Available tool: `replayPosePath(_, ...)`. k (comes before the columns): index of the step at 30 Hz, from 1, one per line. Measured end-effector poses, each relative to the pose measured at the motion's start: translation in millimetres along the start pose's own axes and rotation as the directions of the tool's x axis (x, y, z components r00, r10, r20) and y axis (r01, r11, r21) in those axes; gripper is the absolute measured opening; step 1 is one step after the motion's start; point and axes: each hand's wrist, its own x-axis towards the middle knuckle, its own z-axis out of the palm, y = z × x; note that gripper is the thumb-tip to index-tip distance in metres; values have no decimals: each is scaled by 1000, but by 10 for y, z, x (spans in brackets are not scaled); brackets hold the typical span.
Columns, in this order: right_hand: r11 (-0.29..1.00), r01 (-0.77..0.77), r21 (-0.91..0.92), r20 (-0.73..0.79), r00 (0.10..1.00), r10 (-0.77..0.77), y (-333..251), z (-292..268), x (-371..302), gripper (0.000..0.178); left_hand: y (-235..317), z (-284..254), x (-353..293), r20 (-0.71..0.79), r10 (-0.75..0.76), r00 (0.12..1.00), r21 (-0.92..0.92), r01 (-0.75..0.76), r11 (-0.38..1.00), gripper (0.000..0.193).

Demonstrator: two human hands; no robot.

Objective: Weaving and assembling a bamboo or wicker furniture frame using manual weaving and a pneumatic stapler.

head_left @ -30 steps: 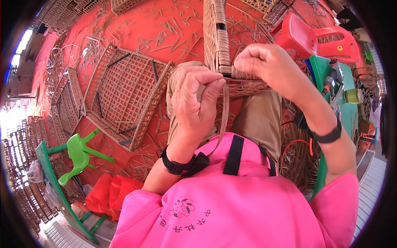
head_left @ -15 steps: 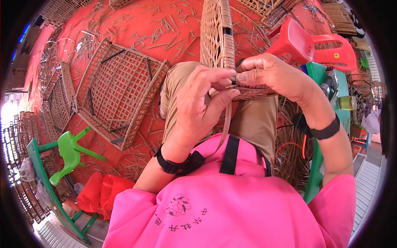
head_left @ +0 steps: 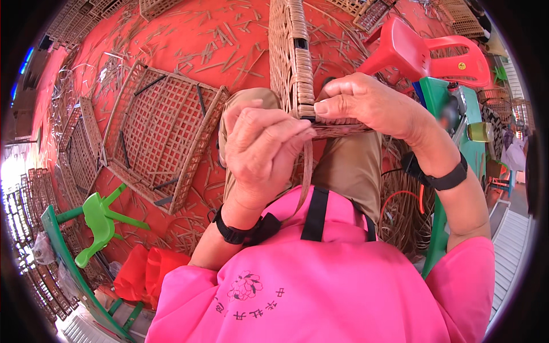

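Observation:
A woven wicker basket [head_left: 283, 63] rests on its side across my lap, its wrapped rim facing me, with dark frame showing through gaps. My left hand [head_left: 262, 150] is closed in a pinch at the rim's corner, on a flat brown cane strip [head_left: 307, 171] that hangs down toward my shirt. On the other side of that corner my right hand [head_left: 369, 106] grips the rim, thumb and fingertips pressed against it just above a dark bare part. My fingers partly hide the strip's upper end.
An open lattice basket panel [head_left: 160, 126] lies on the red floor at left, among scattered cane scraps. Green stools [head_left: 98, 226] stand nearer. On my right are a red plastic chair [head_left: 400, 51] and a green bench [head_left: 474, 157] holding tools and a yellow-green cup [head_left: 480, 132].
My left hand has turned, with its fingers closing together at the corner. The basket has shifted slightly left and down in view. My right hand still grips the rim.

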Motion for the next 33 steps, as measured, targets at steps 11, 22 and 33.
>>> replayPosePath(11, 963, 182, -197, -142, 967, -212, 165, 31, -35, 35, -68, 57, 118, 7, -251, 968, -99, 250, 963, 14)
replayPosePath(22, 687, 114, -718, -493, 614, -617, 164, 568, -59, 35, 68, -49, 228, 130, -379, 916, -141, 396, 907, 11)
replayPosePath(33, 608, 124, -784, -466, 530, -709, 435, 422, -89, 36, 85, 98, 369, 244, -383, 891, -290, 444, 848, 18)
